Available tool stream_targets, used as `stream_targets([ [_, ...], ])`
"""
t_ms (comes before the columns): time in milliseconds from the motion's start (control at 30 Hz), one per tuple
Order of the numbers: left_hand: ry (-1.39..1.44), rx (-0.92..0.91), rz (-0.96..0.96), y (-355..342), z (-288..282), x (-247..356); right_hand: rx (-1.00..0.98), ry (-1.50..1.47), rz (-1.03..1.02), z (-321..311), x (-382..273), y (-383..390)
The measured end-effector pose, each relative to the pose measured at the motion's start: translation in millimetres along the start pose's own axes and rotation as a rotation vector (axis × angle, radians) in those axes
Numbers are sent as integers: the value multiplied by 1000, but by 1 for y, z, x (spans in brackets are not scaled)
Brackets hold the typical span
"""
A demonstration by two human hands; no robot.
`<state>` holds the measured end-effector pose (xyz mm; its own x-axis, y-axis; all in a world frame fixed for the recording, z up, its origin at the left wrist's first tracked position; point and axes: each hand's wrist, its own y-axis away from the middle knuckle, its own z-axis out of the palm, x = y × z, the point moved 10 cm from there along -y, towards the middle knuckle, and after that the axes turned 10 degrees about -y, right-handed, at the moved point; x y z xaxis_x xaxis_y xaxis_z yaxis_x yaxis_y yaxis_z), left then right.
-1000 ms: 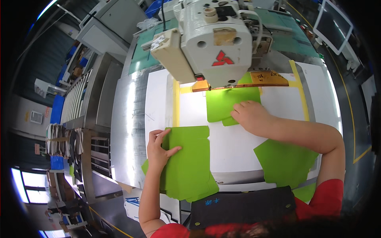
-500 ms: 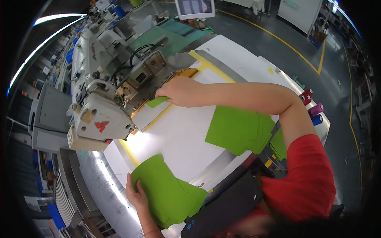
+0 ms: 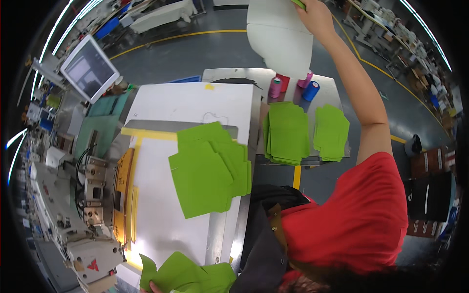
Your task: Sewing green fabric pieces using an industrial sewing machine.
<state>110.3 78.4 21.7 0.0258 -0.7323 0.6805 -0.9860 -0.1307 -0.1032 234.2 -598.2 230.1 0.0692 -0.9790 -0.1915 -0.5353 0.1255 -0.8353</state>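
My left hand (image 3: 154, 287), mostly cut off by the lower edge, grips a loose, curling stack of green cut fabric pieces (image 3: 181, 273) over the worktable's near side. At the top, my right arm is stretched far out; my right hand (image 3: 315, 18) pinches a small green piece (image 3: 299, 4), partly out of frame. A whitish sheet (image 3: 280, 41) hangs right beside those fingers; whether they hold it too, I cannot tell. On the white work surface (image 3: 161, 195), a fanned pile of green pieces (image 3: 202, 180) lies right of the sewing machine (image 3: 80, 239).
On a metal side table (image 3: 234, 73) stand two green stacks (image 3: 289, 134) (image 3: 332, 132) and several thread spools (image 3: 310, 91). An orange clamp bar (image 3: 122, 195) borders the work surface on the left. A monitor (image 3: 90, 68) stands at the far left.
My right hand has left the machine's clamp and swung up and away to the right with the green piece. The view has turned right. My left hand still keeps its green stack.
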Motion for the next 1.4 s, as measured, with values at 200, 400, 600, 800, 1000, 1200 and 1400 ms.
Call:
stream_targets([
  [200, 75, -182, 125, -34, 50, 32, 68, 388, -50, -84, 96, 101],
  [400, 127, -302, 208, -47, 75, 54, -107, 447, 513, -111, 208, 210],
  [600, 187, -367, 271, -53, 92, 74, -47, 415, 598, -137, 232, 257],
  [800, 230, -382, 272, -51, 84, 76, -479, 260, 729, -62, 218, 367],
  [1000, 162, -108, 135, -21, -32, 32, -1325, 43, 743, 45, 170, 489],
  [1200, 289, -74, 126, 3, -57, 54, -319, -290, 299, 29, 48, 220],
  [1400, 491, -146, 111, 11, -53, 53, -395, -1044, -689, 81, -316, 158],
])
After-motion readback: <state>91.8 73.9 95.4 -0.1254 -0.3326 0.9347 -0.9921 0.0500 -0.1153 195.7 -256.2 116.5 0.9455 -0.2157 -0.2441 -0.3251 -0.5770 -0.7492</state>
